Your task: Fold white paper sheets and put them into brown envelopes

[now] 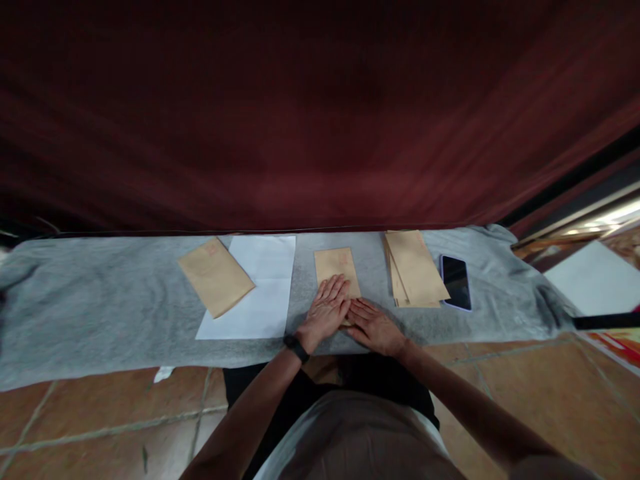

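A brown paper envelope (334, 261) lies in front of me on the grey cloth, its lower part covered by my hands. My left hand (328, 310) rests flat on it with the fingers stretched out; a dark band circles that wrist. Beside it, my right hand (375, 328) lies flat too, fingers extended over the envelope's lower right edge and touching the left hand. Neither hand grips anything that I can see.
To the left, another brown envelope (215, 277) overlaps white paper (267, 287). On the right are several stacked envelopes (417, 273) and a phone (455, 283). The grey cloth (110, 300) covers a narrow surface against a dark red curtain (310, 133).
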A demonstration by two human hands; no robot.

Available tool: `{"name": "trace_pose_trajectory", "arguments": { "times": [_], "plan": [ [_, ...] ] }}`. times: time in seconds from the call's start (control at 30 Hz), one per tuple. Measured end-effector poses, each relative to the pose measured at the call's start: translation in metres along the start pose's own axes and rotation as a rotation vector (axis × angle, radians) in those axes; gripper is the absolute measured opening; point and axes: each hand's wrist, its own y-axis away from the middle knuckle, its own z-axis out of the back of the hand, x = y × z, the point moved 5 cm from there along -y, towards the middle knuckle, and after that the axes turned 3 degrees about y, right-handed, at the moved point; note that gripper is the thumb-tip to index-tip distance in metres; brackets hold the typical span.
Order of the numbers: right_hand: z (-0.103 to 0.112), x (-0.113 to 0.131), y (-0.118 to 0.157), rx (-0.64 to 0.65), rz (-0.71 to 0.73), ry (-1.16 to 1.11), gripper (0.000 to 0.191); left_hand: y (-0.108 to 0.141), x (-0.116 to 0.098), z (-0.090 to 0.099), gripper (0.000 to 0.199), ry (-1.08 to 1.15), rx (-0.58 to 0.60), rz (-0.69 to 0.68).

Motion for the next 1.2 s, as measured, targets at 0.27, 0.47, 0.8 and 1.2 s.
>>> {"name": "trace_pose_trajectory", "arguments": {
  "times": [0.27, 0.47, 0.8, 1.2],
  "plan": [
    [0.003, 0.000, -0.002, -0.009, 0.002, -0.021, 0.051, -0.057, 0.016, -0.010, 0.057, -0.013, -0.018, 0.055],
    [0.006, 0.000, -0.003, -0.008, -0.005, -0.020, 0.049, -0.059, 0.018, -0.012, 0.058, 0.021, -0.105, 0.014],
    [0.000, -0.001, 0.000, -0.004, -0.023, -0.005, 0.049, -0.007, 0.012, -0.007, 0.057, 0.005, -0.056, -0.010],
    [0.007, -0.002, -0.001, -0.045, -0.022, -0.067, 0.042, 0.064, 0.005, 0.010, 0.055, 0.074, -0.055, -0.070]
  ]
}}
